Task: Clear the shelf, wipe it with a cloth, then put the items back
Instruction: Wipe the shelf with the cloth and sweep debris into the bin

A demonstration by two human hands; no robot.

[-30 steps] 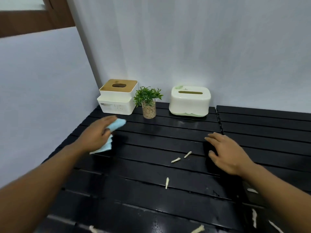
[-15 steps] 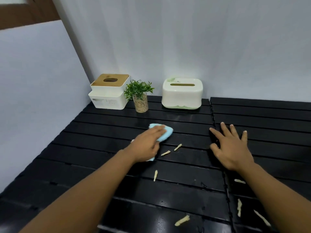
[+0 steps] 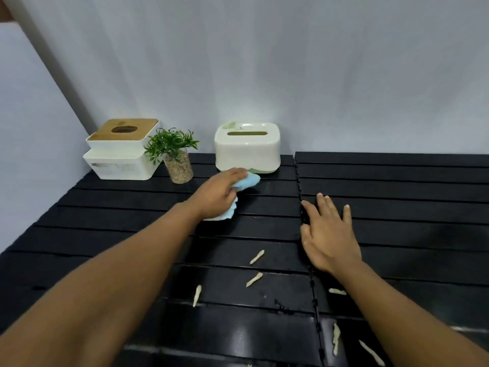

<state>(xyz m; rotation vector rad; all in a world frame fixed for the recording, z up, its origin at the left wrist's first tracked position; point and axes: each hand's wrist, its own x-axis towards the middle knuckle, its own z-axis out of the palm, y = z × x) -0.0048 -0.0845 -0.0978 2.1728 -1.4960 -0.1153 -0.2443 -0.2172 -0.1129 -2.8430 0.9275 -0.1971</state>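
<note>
Black slatted shelf (image 3: 397,181) butting against the pale wall at the back and left, with a seam between two panels running front to back just right of centre. Along the back edge, left to right: wood-lidded tissue box (image 3: 122,152) in the corner, small potted plant (image 3: 176,154) touching its right side, white tissue box (image 3: 247,145) standing apart. Right panel bare all the way to the wall, plenty of free room there; middle slats clear too. Pale crumb-like scraps (image 3: 256,257) scattered over the near slats, some beside the seam.

Left hand (image 3: 215,196) closed around the blue cloth (image 3: 247,182), pressing it flat to the shelf just in front of the white tissue box, cloth tip nearly at its base. Right hand (image 3: 328,234) open, fingers spread, palm flat on the slats right of the seam.

Against half a second ago: cloth and left hand now farther back and to the right, up by the white box rather than mid-shelf near the scraps; right hand planted in much the same spot.
</note>
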